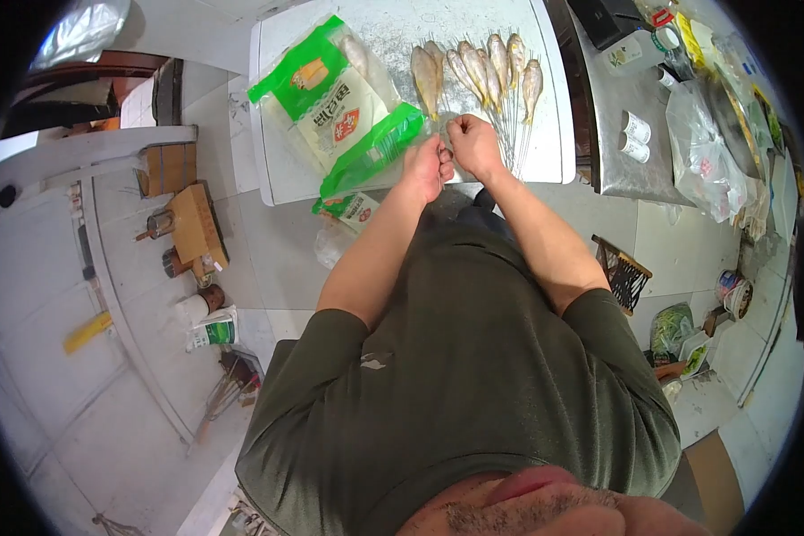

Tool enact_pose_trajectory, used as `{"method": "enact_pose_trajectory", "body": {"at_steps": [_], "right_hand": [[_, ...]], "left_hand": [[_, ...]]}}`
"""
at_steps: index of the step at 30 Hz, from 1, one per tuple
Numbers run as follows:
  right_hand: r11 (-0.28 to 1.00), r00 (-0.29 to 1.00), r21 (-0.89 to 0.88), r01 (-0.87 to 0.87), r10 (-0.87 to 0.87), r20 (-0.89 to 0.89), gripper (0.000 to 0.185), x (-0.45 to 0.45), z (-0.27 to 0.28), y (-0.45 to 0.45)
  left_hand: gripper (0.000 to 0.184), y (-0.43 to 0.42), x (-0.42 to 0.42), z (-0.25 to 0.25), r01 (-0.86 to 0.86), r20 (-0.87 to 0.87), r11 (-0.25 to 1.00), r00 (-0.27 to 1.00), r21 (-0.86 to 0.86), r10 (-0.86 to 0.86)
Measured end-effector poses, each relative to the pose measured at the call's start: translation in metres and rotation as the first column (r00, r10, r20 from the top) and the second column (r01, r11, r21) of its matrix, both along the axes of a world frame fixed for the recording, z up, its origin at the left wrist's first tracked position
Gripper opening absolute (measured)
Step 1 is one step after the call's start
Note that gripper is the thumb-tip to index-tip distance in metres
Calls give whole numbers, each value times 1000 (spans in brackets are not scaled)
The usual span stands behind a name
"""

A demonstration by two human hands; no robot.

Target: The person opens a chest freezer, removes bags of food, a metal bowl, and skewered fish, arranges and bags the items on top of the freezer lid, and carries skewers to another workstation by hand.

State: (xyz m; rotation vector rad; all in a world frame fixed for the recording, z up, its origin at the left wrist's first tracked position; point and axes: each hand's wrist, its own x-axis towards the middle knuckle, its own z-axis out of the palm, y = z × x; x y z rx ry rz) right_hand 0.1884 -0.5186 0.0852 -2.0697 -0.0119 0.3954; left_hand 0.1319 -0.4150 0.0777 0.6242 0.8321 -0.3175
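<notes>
On the white table (389,25), a green and white plastic bag (344,112) lies at the left, with something pale inside its clear part. Several small fish (494,71) on thin skewers (515,143) lie side by side at the right. My left hand (429,167) is at the table's front edge beside the bag's lower corner, fingers curled in. Close to its right, my right hand (475,145) has its fingers pinched together just below the fish (427,76) nearest the bag. What either hand holds is too small or hidden to make out.
A metal counter (616,161) at the right carries white cups (635,137), clear plastic bags (706,152) and bottles. Below the table's front edge hangs or lies another green and white packet (355,211). Cardboard boxes (196,228) stand on the floor at the left, a dark stool (623,275) at the right.
</notes>
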Motion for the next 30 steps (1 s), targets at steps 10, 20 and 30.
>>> {"method": "enact_pose_trajectory", "body": {"at_steps": [10,20,30], "right_hand": [[988,985,-116,-102,117,129,26,-6,2,6],[997,991,34,-64,68,-113,28,7,-27,-7],[998,992,37,-49,53,-112,33,9,-24,-10]], "left_hand": [[26,-1,-4,-11,95,-75,32,913,995,-402],[16,-4,5,3,-13,139,965,990,260,-25],[19,-17,13,19,-63,104,990,993,129,49]]}}
